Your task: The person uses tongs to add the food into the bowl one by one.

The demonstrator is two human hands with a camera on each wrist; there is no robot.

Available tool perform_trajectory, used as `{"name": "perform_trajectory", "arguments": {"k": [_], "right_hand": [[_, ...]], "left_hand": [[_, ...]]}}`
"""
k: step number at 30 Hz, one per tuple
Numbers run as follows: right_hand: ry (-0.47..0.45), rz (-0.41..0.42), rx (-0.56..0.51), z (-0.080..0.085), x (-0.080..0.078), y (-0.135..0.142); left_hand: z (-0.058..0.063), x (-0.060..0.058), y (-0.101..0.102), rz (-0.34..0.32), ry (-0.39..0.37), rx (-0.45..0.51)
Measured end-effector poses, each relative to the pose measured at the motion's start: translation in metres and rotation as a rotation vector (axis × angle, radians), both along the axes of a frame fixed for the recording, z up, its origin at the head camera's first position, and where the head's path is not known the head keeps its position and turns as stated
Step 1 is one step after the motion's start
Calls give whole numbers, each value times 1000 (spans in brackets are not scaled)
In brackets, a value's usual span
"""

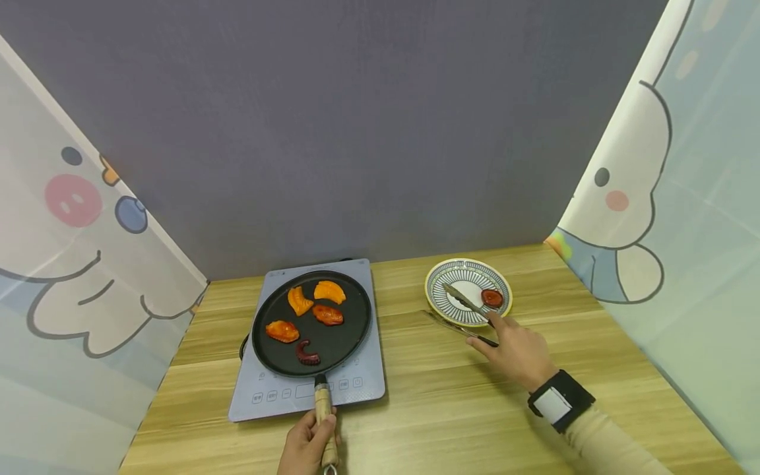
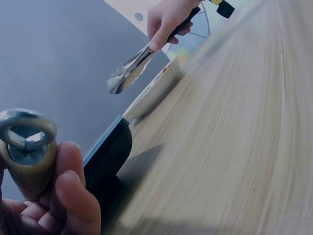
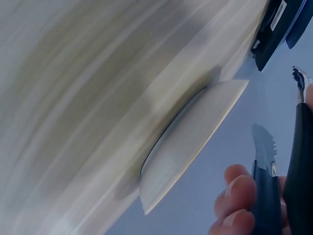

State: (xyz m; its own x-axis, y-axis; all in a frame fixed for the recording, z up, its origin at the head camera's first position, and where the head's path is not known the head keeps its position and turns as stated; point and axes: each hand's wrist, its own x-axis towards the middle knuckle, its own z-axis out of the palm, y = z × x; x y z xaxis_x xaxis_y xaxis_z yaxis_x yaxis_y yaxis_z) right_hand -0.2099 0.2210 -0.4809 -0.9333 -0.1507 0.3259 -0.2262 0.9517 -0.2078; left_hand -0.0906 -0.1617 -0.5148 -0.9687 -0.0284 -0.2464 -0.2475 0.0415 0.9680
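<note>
My left hand (image 1: 305, 445) grips the wooden handle (image 1: 322, 401) of a round black frying pan (image 1: 347, 333). In the pan lie two orange wedge-like pieces (image 1: 329, 291), two glazed chicken wings (image 1: 282, 331) and a dark red curled tentacle piece (image 1: 307, 353). My right hand (image 1: 519, 353) holds metal tongs (image 1: 465, 300) with dark handles, their arms spread apart. One arm is over the patterned plate (image 1: 466, 269), the other by its near rim. On the plate's right side sits a reddish-brown food piece (image 1: 491, 298); nothing shows between the tong tips.
Beneath the pan is a flat grey induction cooker (image 1: 371, 379) with buttons along its front edge. The wooden table (image 1: 439, 409) meets a grey back wall (image 1: 380, 132) behind the plate and cooker. Cartoon-printed panels (image 1: 712, 198) stand at both sides.
</note>
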Motion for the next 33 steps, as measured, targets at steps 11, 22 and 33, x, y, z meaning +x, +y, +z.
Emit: {"name": "perform_trajectory", "arguments": {"k": [11,22,33], "right_hand": [[-9,-54,0,0,-1,19],[-47,-114,5,5,-3,39],[-97,-155,48,15,-5,54]], "left_hand": [[-1,0,-1,2,0,-11],[0,-1,-1,-2,-13,-4],[2,0,0,-2,-16,37]]}}
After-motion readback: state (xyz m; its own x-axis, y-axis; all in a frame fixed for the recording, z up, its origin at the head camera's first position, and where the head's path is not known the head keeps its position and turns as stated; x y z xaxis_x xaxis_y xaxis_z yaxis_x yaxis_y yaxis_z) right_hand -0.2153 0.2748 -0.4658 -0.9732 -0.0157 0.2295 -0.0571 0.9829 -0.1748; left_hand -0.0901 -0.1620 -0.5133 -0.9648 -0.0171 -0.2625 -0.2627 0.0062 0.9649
